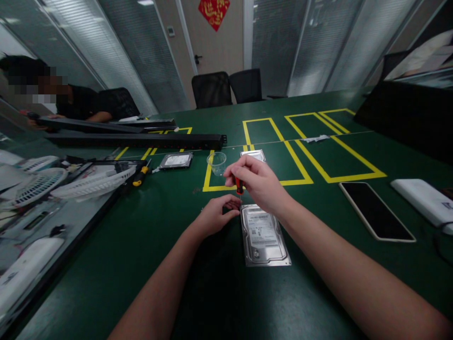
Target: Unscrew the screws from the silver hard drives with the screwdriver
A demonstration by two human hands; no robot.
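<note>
L hand (215, 216) bare | R hand (259, 182) bare | L f'arm (159, 285) + R f'arm (339, 264) bare, narrowing twd hands

- Up on the door (226, 52), a red diamond sign (214, 13) flashes gold Chinese characters, 进 readable at left!
- Down on the hard drive (252, 257), the label (261, 230) print's too small to read.

Dim light; a pale sheen on the green table (272, 297); highlights glint on the hard drive (264, 236); fine detail is soft; wide-angle distortion slants the glass walls (141, 52).
</note>
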